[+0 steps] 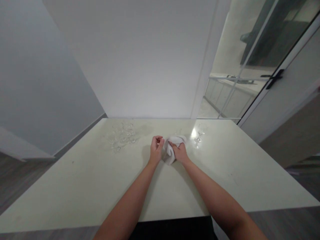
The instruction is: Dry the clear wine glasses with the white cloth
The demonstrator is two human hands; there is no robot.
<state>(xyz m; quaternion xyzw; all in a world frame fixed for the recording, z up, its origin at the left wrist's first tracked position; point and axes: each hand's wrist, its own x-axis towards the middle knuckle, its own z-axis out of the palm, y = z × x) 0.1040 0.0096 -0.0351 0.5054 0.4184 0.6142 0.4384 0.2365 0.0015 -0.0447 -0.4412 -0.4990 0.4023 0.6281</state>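
Observation:
My right hand point(180, 152) grips a crumpled white cloth point(170, 155) over the middle of the table. Just left of the cloth is my left hand point(156, 149), its fingers curled in and the thumb against them; whatever it may hold is too faint to make out. A clear stemmed glass point(198, 137) stands upright to the right of the cloth, apart from both hands. Farther left, several clear stemmed glasses point(123, 135) stand close together. Behind the cloth a faint transparent outline shows, too unclear to name.
The pale table point(100, 196) runs up to a white wall point(150, 66). Bright light reflects off its top near the single glass. To the right is a glazed door with a black handle point(275, 79). A skirting board point(80, 135) follows the left wall.

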